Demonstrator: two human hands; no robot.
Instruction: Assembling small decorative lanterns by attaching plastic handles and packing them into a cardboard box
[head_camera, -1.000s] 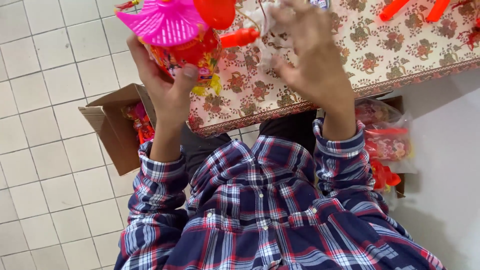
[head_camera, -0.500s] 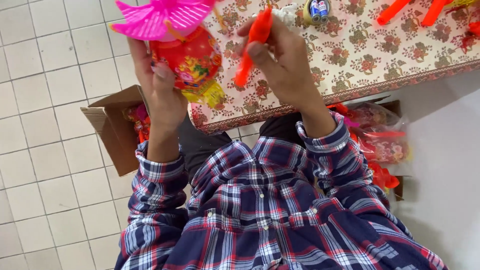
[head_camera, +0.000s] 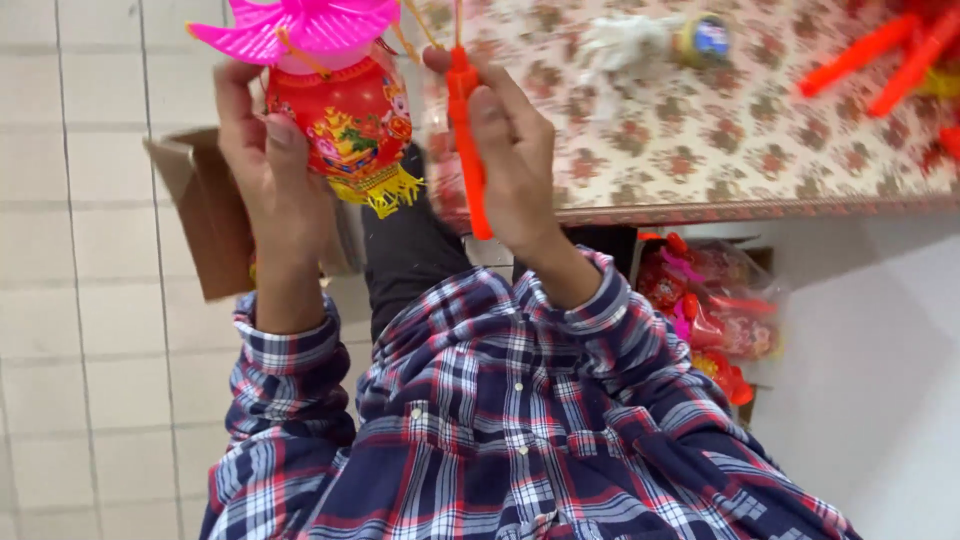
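Holding, left to right: cardboard box (head_camera: 200, 225) on the floor; your left hand (head_camera: 265, 180), fingers clamped on the red lantern (head_camera: 345, 125) with pink roof and yellow fringe, raised over the table (head_camera: 700, 150) edge; your right hand (head_camera: 515, 165), fingers pinched on the orange handle stick (head_camera: 468, 140), upright just beside the lantern. Judged: both parts picked, whether joined cannot be told; spare orange sticks (head_camera: 885, 55) lie on the table

The right hand (head_camera: 515, 170), which a second ago hovers open and empty over the table (head_camera: 700, 150), now grips an orange stick (head_camera: 467, 140) and holds it upright at the table's near edge, just beside the red lantern (head_camera: 345, 120) held in the left hand (head_camera: 270, 170).
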